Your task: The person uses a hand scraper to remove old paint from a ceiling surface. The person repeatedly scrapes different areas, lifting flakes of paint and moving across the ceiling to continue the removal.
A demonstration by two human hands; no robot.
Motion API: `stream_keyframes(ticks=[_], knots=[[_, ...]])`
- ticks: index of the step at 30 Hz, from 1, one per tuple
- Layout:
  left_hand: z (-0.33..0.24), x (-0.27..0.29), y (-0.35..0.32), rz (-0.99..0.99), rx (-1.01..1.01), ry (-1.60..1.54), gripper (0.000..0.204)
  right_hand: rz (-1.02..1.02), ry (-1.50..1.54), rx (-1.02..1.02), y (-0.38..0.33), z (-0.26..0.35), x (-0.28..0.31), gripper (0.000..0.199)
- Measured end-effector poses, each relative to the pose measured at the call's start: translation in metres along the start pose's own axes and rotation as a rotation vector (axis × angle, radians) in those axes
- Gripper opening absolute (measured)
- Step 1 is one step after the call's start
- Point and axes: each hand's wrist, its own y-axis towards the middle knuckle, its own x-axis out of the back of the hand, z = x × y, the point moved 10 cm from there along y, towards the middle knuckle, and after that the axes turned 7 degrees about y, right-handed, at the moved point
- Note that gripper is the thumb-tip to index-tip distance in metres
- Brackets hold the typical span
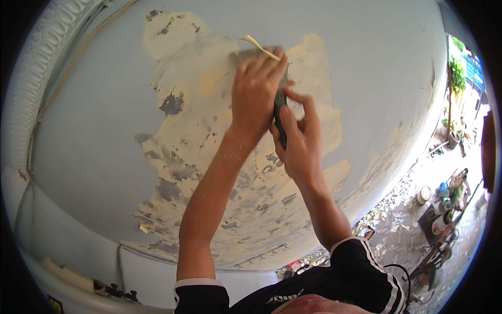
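Note:
My right hand [300, 138] is closed round the dark handle of a scraper [283, 97], low and right of its blade. The fingers of my left hand [256, 89] press on the wide blade, which lies against the pale grey wall surface [387, 78]. A large patch of cream filler or old paint [198, 68] spreads over that surface, mottled with dark grey spots. At the blade's upper edge a thin cream peeling [256, 43] curls away, just above my left fingertips. My left hand hides part of the blade.
Along the left runs a white moulded trim [39, 68] with a cable beside it. At lower right, scraps lie over the floor [387, 209], with a white tub [424, 195] and other containers. Potted plants [454, 137] stand outside at the far right.

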Motion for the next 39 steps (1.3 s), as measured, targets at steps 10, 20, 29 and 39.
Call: stream_keyframes(ticks=[10,20,29,39], knots=[[0.031,0.020,0.025,-0.202,0.038,0.043,0.032,0.122,-0.082,0.018,0.029,0.025,-0.032,0.032],[0.059,0.045,0.053,-0.247,0.093,0.095,0.033,0.200,-0.126,0.058,0.052,0.052,-0.069,0.031],[0.079,0.057,0.060,-0.233,0.155,0.071,0.031,0.263,-0.105,0.090,0.055,0.058,-0.086,0.032],[0.088,0.067,0.053,-0.193,0.188,0.095,0.025,0.304,-0.164,0.142,0.055,0.062,-0.109,0.031]])
